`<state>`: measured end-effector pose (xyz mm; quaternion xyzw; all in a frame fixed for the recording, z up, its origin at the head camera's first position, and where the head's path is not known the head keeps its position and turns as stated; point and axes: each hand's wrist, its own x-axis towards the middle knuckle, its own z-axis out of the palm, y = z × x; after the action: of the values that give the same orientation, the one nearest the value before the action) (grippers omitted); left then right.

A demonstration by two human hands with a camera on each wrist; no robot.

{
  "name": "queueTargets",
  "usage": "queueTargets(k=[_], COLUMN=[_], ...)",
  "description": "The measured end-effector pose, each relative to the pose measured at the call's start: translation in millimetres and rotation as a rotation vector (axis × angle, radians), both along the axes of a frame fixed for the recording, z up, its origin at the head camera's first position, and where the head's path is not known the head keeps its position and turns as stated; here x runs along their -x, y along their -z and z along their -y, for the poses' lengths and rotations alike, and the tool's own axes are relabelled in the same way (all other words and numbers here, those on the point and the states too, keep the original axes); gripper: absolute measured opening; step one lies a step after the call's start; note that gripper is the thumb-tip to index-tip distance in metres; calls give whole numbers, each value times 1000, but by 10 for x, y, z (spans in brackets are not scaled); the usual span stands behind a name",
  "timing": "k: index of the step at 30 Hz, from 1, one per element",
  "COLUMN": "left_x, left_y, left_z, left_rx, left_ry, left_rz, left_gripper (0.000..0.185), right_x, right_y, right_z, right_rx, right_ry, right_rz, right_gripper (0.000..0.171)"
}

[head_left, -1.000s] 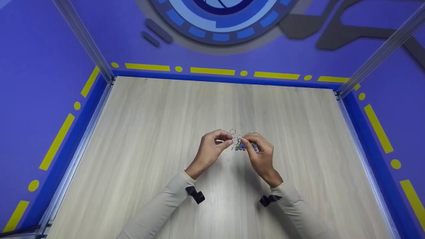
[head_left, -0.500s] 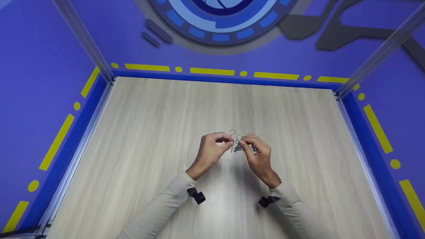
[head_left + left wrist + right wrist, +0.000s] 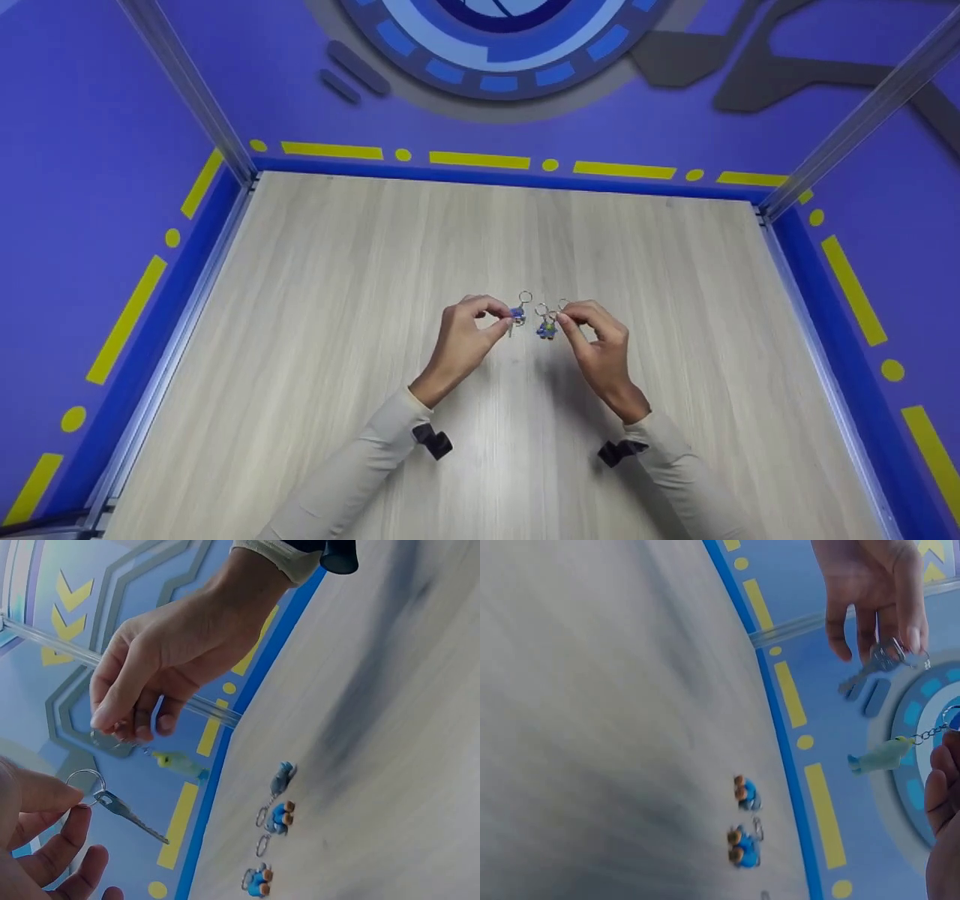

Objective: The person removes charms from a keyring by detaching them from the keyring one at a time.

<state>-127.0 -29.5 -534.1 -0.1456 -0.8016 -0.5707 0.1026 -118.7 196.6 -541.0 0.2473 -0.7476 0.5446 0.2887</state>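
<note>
left hand (image 3: 34,840) pinches a small silver key on a metal ring (image 3: 112,802) above the pale wooden bench (image 3: 315,300); right hand (image 3: 169,652), just right of it, pinches a pale green fish charm on a chain (image 3: 178,762); three blue figure keychains (image 3: 274,829) lie on the bench beyond.

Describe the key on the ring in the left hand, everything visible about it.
The key is small, silvery and looks like metal, with a toothed blade. Its head hangs on a thin round split ring, which the left hand pinches between thumb and fingers. The key is held in the air above the wooden table, its blade slanting away from the ring. Nothing but the ring touches it; the right hand is close but apart.
</note>
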Motion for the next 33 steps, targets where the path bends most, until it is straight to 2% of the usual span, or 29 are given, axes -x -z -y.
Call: queueTargets(k=[7, 12, 15, 19, 25, 30, 33], left_x=[-14, -31, -31, -17, 54, 186, 270], left_y=[176, 332, 421, 530, 610, 668, 724], left_z=[162, 304, 389, 482, 519, 474, 458], left_rx=[23, -16, -53, -81, -79, -74, -79], left_ry=[-23, -18, -13, -28, -61, -36, -9], left_rz=[83, 172, 228, 303, 357, 353, 346], left_gripper=[11, 8, 2, 4, 4, 5, 7], right_x=[-11, -27, -51, -41, 156, 322, 411], right_y=[191, 292, 345, 496, 832, 929, 961], right_z=[-206, -376, -480, -623, -846, -955, -966], right_rx=[-47, -43, -46, -53, -74, -120, -150], right_ry=[11, 15, 41, 82, 140, 155, 159], right_rz=[104, 154, 197, 275, 376, 427, 474], right_gripper=[14, 11, 11, 8, 9, 3, 6])
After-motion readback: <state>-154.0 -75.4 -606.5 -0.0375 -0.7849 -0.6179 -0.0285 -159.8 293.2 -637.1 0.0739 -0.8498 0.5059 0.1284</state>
